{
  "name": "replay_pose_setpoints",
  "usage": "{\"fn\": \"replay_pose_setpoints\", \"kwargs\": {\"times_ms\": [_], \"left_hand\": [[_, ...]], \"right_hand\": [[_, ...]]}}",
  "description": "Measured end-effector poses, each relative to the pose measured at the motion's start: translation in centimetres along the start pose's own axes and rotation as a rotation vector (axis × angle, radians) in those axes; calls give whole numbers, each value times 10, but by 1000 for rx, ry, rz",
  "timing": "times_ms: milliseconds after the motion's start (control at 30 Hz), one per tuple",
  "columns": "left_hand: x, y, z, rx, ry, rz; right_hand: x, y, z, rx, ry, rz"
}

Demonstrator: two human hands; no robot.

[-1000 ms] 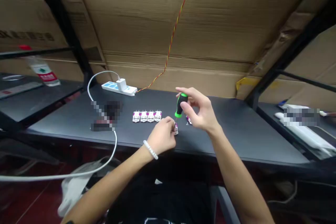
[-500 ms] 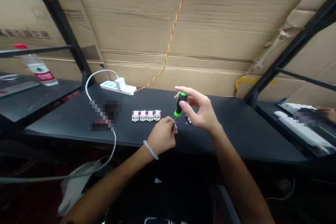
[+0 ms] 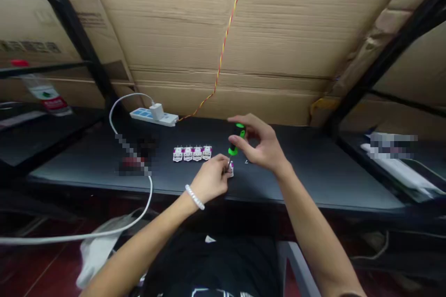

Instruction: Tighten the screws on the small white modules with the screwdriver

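My right hand (image 3: pixel 264 145) grips the black and green handle of a screwdriver (image 3: pixel 232 151), thumb and fingers around it. The screwdriver stands nearly upright, its thin shaft pointing down at a small white and purple part (image 3: pixel 231 170) on the table. Closed fingers of my left hand (image 3: pixel 211 176) pinch that part from the left, hiding much of it; the tip's exact contact point is hard to make out. A row of several similar white and purple parts (image 3: pixel 188 153) lies just beyond my left hand. A beaded bracelet (image 3: pixel 194 197) circles my left wrist.
On the black table (image 3: pixel 313 171), a white power strip (image 3: pixel 169 119) with a plugged-in charger (image 3: pixel 156 111) lies at the back left. Its white cable (image 3: pixel 151 195) hangs over the front edge. A twisted red-yellow wire (image 3: pixel 219 65) rises along the cardboard. A bottle (image 3: pixel 49 95) stands left.
The view has shifted slightly. My right thumb and fingers now cover more of the screwdriver's handle. A small item beside the right hand is now mostly hidden. My left hand still pinches the part.
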State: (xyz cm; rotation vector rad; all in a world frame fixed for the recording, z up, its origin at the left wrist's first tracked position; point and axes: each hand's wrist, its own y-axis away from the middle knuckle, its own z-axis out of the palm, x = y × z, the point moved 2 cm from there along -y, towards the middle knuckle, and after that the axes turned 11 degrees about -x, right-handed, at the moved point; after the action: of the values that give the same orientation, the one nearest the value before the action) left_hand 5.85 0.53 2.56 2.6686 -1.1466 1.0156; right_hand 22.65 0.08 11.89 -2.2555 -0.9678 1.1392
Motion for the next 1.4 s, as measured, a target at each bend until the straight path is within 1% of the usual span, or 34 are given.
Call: {"fn": "replay_pose_setpoints", "kwargs": {"times_ms": [200, 367, 500, 600, 667, 733, 833, 900, 933, 1033, 1067, 1100, 1233, 1300, 1400], "left_hand": [[0, 0, -1, 0, 16, -16], [0, -2, 0, 9, 11, -20], [0, -3, 2, 15, -9, -21], [0, -3, 3, 19, -18, -9], [0, -2, 3, 19, -16, 1], [0, -2, 4, 27, -5, 10], [-1, -1, 5, 48, -4, 10], [-1, 0, 6, 55, -13, 17], [0, 0, 6, 59, -18, 20], [2, 1, 8, 67, -41, 30], [2, 1, 8, 69, -53, 28], [2, 2, 8, 72, -62, 23], [1, 3, 7, 64, -58, 23], [0, 4, 5, 41, -37, 39], [-2, 4, 2, 6, -15, 57]], "right_hand": [[-1, 0, 1, -21, -11, 1], [-2, -2, 1, 7, 12, -20], [-6, -2, 3, 30, 76, -78], [-8, 0, 5, -9, -24, -127], [-7, 1, 7, -28, -143, -105], [-5, 0, 8, -7, -179, -69], [-7, -1, 7, 63, -46, -99], [-10, 0, 6, 67, 36, -135], [-11, 1, 5, 46, 36, -149], [-12, 4, 4, -38, -83, -157], [-11, 4, 4, -46, -102, -155], [-11, 5, 3, -37, -91, -146], [-8, 6, 1, 42, 73, -114], [-6, 8, 1, 24, 34, -113], [-2, 12, 0, -52, -145, -97]]}}
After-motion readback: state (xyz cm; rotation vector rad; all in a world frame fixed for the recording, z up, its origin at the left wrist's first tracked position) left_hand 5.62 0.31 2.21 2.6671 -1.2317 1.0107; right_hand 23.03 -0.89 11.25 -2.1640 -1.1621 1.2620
